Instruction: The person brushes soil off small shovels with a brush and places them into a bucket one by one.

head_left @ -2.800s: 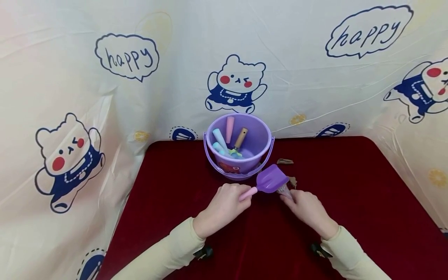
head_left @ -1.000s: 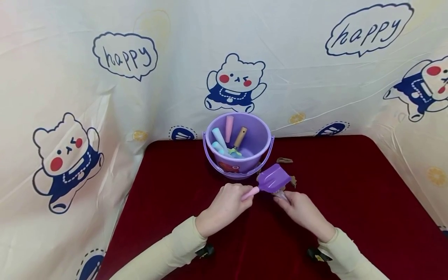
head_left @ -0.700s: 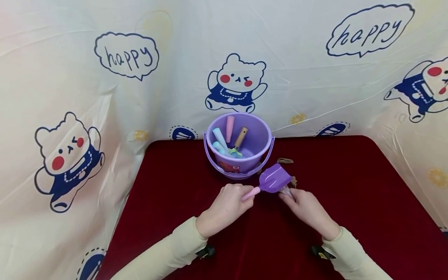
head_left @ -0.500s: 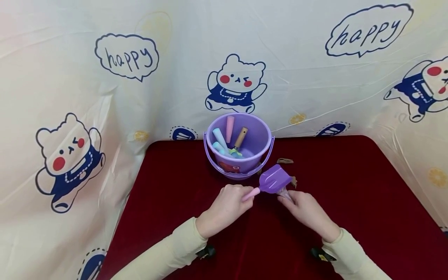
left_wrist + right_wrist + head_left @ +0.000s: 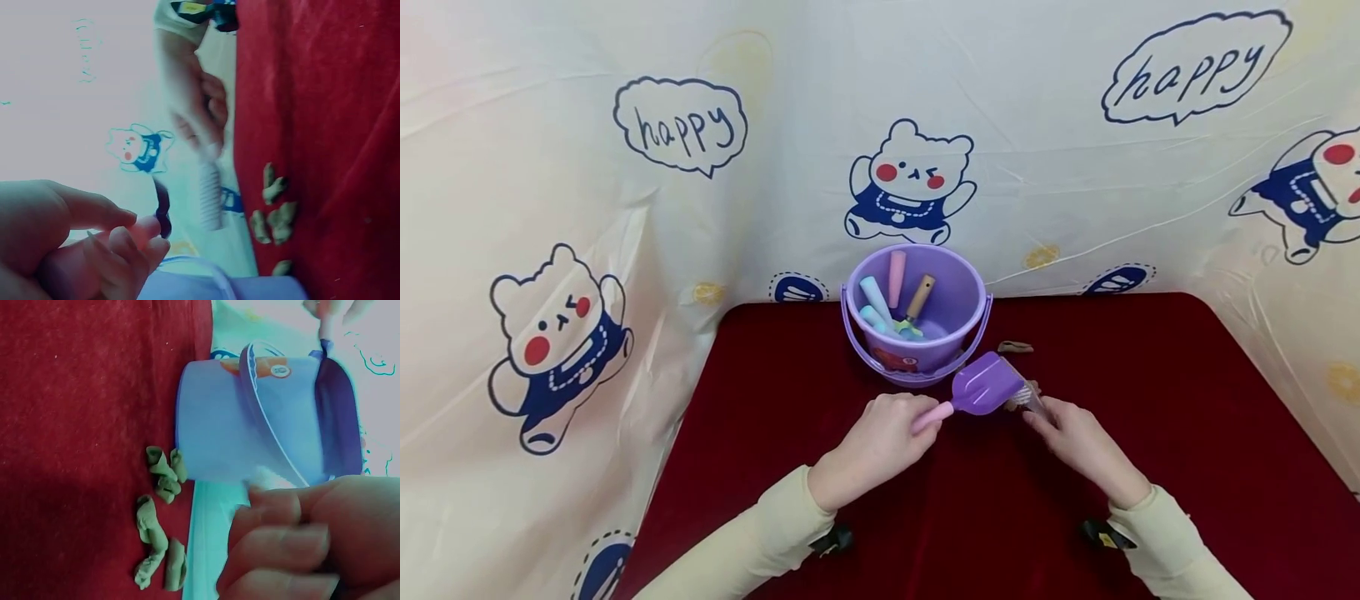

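In the head view my left hand (image 5: 876, 442) grips the pink handle of a toy shovel (image 5: 985, 383), its purple blade held face up in front of the bucket. My right hand (image 5: 1097, 450) pinches a small pale tool (image 5: 210, 197) with a ridged head; its exact kind I cannot tell. The tool's head is right at the blade's right edge in the head view, while the left wrist view has it raised off the cloth. Curled grey-brown, clay-like pieces (image 5: 150, 534) lie on the table below, partly hidden by shovel and tool in the head view.
A purple bucket (image 5: 917, 354) with its handle hanging down stands at the back middle of the red cloth-covered table (image 5: 985, 533). Several tools sit in it, among them a wooden-handled one (image 5: 921, 296) and a pink-handled one (image 5: 897, 279). Printed curtains (image 5: 1037, 192) surround the table.
My right hand has shifted to the right with the pale tool, so more of the tool shows beyond the blade. The shovel in my left hand has barely moved; the bucket stays put.
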`<action>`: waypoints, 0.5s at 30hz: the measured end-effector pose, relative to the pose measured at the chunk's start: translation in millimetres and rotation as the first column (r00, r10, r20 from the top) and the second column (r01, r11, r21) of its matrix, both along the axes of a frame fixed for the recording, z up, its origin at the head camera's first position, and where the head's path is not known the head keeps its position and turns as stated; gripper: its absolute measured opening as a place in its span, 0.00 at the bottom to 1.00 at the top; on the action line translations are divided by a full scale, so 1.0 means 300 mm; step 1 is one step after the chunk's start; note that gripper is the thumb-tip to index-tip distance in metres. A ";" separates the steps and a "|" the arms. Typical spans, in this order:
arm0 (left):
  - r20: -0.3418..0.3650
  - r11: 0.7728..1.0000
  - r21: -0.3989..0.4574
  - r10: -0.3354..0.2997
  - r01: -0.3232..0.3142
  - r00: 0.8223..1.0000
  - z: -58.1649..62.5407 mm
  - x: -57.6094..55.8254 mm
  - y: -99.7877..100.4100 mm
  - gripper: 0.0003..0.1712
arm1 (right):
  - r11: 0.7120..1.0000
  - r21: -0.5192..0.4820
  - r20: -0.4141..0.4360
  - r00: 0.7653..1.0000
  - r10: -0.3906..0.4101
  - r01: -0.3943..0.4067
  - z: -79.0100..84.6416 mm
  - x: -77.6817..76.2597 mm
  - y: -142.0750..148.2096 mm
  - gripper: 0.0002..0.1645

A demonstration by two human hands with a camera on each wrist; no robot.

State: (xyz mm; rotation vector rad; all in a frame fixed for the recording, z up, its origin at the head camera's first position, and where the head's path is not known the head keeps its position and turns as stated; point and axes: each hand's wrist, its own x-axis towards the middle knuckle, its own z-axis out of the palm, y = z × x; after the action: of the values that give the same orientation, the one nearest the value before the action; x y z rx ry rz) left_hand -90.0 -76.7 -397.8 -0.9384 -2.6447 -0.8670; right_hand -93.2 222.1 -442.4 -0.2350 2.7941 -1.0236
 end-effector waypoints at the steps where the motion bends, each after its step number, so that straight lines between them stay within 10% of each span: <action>1: -0.006 1.000 -0.002 0.005 -0.005 1.000 0.011 0.000 -0.003 0.04 | 1.000 0.022 -0.013 1.000 -0.005 0.005 -0.004 0.000 0.005 0.15; 7: -0.059 0.999 0.031 0.041 -0.039 0.997 0.095 0.000 -0.031 0.02 | 0.997 0.060 0.035 0.998 -0.057 0.054 -0.011 0.013 0.025 0.25; 15: 0.058 0.984 0.140 0.104 -0.111 0.993 0.202 -0.051 -0.085 0.11 | 0.993 0.092 0.021 0.997 -0.079 0.077 -0.005 0.019 0.040 0.28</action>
State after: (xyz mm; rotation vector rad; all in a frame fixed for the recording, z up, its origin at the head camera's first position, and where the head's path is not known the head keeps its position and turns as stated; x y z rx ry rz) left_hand -105.4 -102.1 -337.3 -0.7410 -2.6052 -1.0507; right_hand -87.4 234.0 -444.0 -0.1023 2.8390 -0.9057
